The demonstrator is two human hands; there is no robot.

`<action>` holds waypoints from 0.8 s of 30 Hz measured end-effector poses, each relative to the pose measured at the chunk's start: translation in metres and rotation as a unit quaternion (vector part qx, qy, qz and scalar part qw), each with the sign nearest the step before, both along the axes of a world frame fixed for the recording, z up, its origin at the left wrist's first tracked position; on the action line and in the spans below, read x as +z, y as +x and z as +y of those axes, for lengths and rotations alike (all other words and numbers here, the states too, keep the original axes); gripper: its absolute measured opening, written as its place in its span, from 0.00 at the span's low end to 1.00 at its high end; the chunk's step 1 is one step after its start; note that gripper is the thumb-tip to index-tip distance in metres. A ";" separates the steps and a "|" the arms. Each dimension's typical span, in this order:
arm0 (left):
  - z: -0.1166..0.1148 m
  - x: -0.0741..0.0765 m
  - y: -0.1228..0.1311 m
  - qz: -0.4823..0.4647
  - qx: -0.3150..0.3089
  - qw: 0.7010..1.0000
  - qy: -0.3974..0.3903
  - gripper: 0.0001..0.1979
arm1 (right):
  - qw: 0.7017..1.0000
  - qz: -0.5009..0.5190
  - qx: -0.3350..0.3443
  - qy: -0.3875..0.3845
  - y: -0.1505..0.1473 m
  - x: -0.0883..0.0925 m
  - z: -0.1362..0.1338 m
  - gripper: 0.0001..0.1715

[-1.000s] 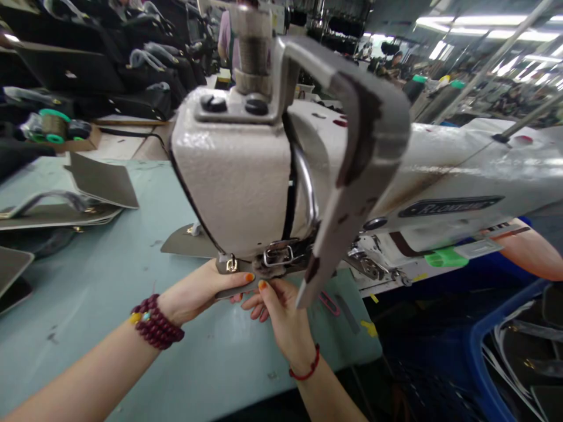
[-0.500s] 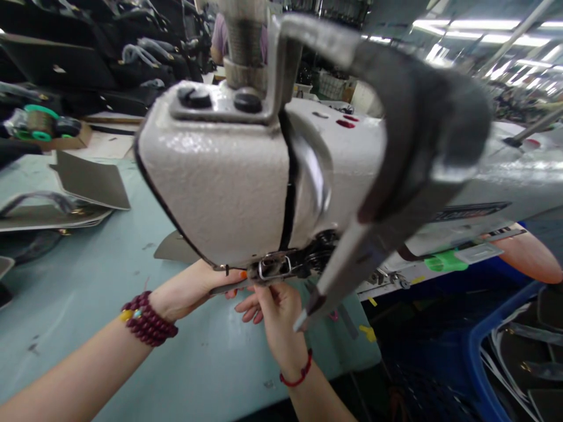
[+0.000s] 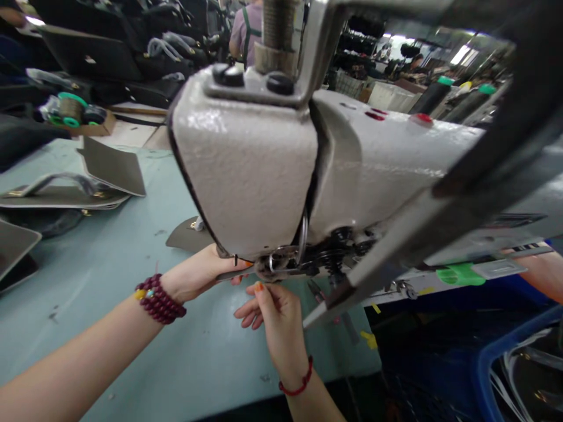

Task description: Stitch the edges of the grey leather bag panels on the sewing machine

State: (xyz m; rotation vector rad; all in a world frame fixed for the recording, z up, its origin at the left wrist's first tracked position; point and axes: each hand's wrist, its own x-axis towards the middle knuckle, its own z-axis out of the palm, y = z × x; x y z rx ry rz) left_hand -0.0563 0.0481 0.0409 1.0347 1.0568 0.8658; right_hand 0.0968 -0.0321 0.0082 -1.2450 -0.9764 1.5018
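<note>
A white sewing machine head (image 3: pixel 246 170) fills the middle of the view, and the area around its needle is partly hidden. Under its left edge, my left hand (image 3: pixel 200 274) grips a thin grey piece (image 3: pixel 233 274), seen almost edge-on, with the thumb on top and fingers below. My right hand (image 3: pixel 279 313) is just below the presser foot area, apart from the grey piece. Its thumb and index finger come together in a pinch, and the other fingers curl loosely. Whatever is between those fingertips is too small to make out.
Grey bag panels with a wrapped handle (image 3: pixel 65 196) lie on the green tabletop (image 3: pixel 132 351) at left. A smaller grey flap (image 3: pixel 189 234) rests behind my left hand. A metal bar (image 3: pixel 396 252) crosses on the right. A blue bin (image 3: pixel 484 363) stands at lower right.
My right thumb has come down slightly from beneath the presser foot, away from the grey piece. My left hand keeps its grip. The camera view has shifted, and the loop by the needle mechanism stands higher.
</note>
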 end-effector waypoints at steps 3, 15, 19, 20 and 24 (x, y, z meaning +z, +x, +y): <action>-0.001 -0.007 -0.002 -0.018 -0.025 0.999 -0.025 0.09 | 1.000 0.002 0.003 -0.004 -0.001 0.003 -0.002 0.24; -0.041 -0.011 0.022 -0.024 0.112 0.993 -0.017 0.12 | 1.000 0.009 0.005 -0.019 0.008 0.000 -0.008 0.24; -0.059 -0.019 0.041 -0.040 0.217 0.974 -0.055 0.14 | 0.999 0.023 -0.006 -0.023 0.014 -0.003 -0.009 0.22; -0.063 -0.022 0.047 -0.053 0.240 0.967 -0.066 0.15 | 0.999 0.030 -0.013 -0.024 0.016 -0.003 -0.009 0.22; -0.076 -0.028 0.071 -0.104 0.317 0.939 -0.089 0.16 | 0.998 0.051 -0.031 -0.024 0.026 -0.008 -0.010 0.21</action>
